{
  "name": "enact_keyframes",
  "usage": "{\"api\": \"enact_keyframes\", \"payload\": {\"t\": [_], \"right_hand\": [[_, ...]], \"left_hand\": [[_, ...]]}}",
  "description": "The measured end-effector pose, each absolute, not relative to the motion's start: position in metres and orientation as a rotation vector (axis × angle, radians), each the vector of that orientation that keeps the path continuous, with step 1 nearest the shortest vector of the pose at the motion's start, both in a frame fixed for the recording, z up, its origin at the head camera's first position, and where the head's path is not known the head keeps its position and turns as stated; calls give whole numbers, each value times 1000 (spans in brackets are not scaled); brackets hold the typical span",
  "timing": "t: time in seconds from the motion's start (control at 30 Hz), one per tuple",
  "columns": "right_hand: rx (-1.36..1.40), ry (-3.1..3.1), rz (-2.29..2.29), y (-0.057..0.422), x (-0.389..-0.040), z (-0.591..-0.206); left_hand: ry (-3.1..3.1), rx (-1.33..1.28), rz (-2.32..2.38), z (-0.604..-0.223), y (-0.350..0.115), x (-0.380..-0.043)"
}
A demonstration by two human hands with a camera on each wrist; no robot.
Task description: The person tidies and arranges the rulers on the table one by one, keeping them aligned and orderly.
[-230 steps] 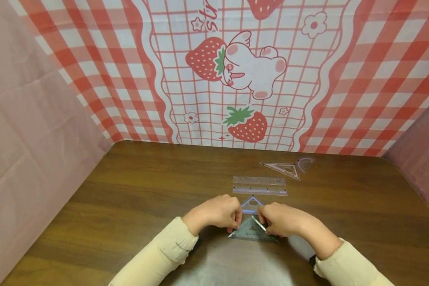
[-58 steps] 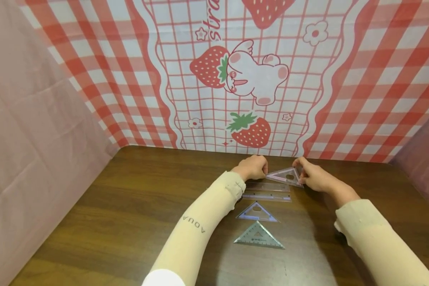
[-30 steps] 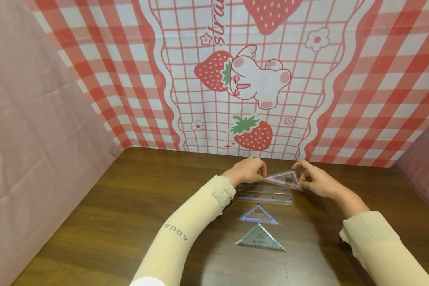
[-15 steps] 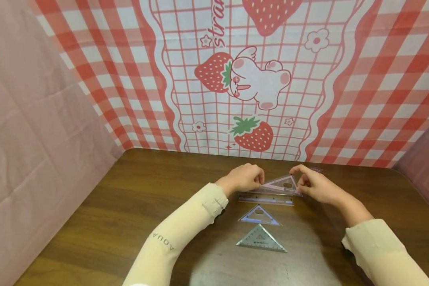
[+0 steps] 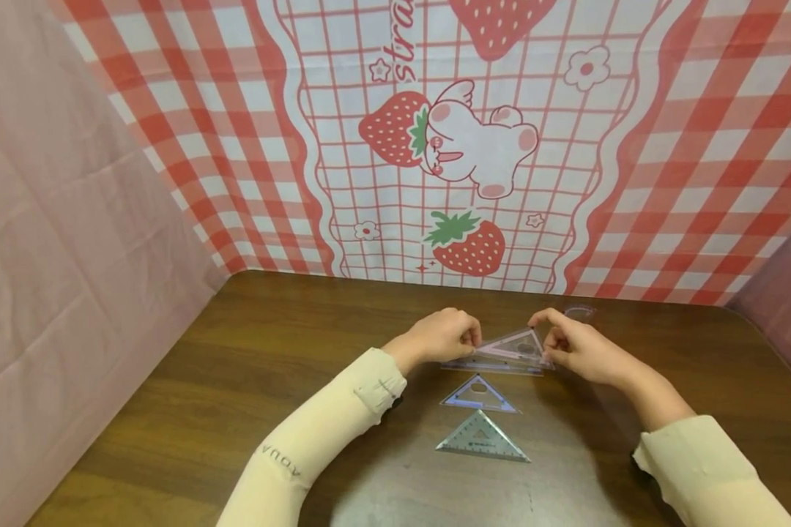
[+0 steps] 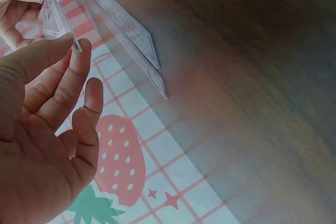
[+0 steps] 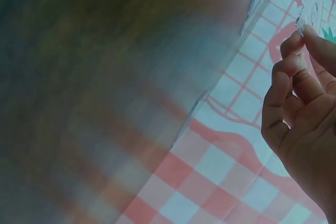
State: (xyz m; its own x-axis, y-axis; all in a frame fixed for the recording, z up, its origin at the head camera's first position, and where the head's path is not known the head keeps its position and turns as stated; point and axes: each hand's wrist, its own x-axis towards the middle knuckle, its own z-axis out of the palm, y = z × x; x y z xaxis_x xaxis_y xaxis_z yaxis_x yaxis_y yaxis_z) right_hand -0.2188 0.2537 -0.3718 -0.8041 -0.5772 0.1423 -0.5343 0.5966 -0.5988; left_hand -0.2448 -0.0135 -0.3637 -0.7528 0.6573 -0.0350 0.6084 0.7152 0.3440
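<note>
A clear set square with a pink band [image 5: 509, 341] is held between the two hands, tilted up and overlapping the clear ruler [image 5: 488, 368] in the head view. My left hand [image 5: 440, 337] pinches its narrow tip between thumb and fingertips, plain in the left wrist view, where the set square [image 6: 58, 19] stands almost edge-on. At the wide end, my right hand [image 5: 583, 350] grips between thumb and index finger. Nearer to me lie a clear set square with a blue-violet band [image 5: 464, 400] and a grey-green set square [image 5: 483, 440], both with a corner pointing away.
Behind the right hand lies a clear protractor [image 5: 580, 312], partly covered. The brown wooden table [image 5: 290, 329] reaches back to a red-and-white strawberry cloth [image 5: 395, 197]. A plain pink cloth [image 5: 86, 241] hangs on the left.
Both hands have left the grey-green set square and taken the pink-banded one from beside the protractor. It has come toward me, over the ruler.
</note>
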Motion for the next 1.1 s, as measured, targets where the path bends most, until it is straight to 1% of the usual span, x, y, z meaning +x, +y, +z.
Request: {"api": "enact_keyframes", "payload": {"t": [0.33, 0.73, 1.1], "right_hand": [[-970, 2718, -995, 248, -207, -368], [-1062, 2690, -1016, 236, -194, -369], [-1063, 2645, -962, 228, -185, -364]], "left_hand": [[2763, 1027, 460, -359, -23, -227], [2695, 1071, 600, -364, -39, -211], [2645, 1057, 683, -363, -51, -199]]}}
